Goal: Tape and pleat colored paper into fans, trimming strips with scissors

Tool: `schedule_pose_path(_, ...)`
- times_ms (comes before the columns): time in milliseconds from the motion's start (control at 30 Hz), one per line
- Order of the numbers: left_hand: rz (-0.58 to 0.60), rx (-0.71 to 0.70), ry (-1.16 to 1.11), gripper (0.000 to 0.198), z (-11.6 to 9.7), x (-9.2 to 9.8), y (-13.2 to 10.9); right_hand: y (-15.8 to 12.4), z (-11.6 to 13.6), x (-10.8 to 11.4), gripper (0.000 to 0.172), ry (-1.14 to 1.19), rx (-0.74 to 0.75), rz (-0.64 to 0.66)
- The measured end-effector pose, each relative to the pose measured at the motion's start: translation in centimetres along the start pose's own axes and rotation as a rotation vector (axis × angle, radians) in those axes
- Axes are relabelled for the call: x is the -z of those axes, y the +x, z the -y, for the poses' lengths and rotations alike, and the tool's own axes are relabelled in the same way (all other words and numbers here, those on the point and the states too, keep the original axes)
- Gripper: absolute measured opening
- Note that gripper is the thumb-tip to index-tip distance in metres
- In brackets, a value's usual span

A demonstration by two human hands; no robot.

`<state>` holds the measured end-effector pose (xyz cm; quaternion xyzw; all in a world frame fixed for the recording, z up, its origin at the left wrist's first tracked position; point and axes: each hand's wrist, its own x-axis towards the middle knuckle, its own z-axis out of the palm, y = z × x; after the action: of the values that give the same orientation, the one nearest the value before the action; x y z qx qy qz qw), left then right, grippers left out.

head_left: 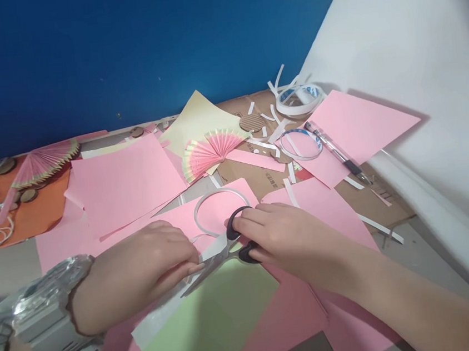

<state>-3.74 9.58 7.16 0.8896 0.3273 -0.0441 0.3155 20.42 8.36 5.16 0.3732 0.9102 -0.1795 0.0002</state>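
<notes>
My right hand [271,230] has its fingers through the black handles of a pair of scissors [221,252]. The blades are parted and point left, beside the fingertips of my left hand [162,261]. That hand is closed in a pinch on a strip of tape [201,238], which leads toward a thin white tape roll [196,213] behind the scissors. Its fingers partly hide the strip. Below both hands lies a light green sheet of paper [216,317], with a whitish translucent strip [149,321] along its upper left edge.
Pink sheets [127,187] cover much of the table. Behind are a folded pink paper fan [219,152], another fan [47,164], a yellow sheet [198,112], cardboard [242,172], tape rolls [300,100] and a pen [336,153]. Blue and white walls border the table.
</notes>
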Motion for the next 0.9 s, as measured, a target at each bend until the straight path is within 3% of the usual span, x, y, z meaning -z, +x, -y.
schedule_pose_path(300,-0.084,0.004,0.077,0.024,0.4,0.2,-0.4,0.0,-0.2,-0.2,0.014,0.03,-0.019,-0.045)
schedule_pose_path(500,-0.265,0.047,0.117,0.022,0.6,0.4,-0.7,0.1,0.0,-0.1,0.014,0.071,-0.061,-0.049)
schedule_pose_path(733,-0.458,0.164,-0.29,0.026,0.7,1.2,-0.7,0.1,0.2,0.1,0.015,0.064,-0.096,-0.047)
schedule_pose_path(833,-0.582,0.155,-0.516,0.038,1.0,0.7,-0.5,0.0,0.5,0.5,0.013,0.068,-0.125,-0.053)
schedule_pose_path(900,-0.685,0.166,-0.62,0.034,1.5,0.0,-0.2,-0.2,0.5,0.8,0.016,0.115,-0.189,-0.083)
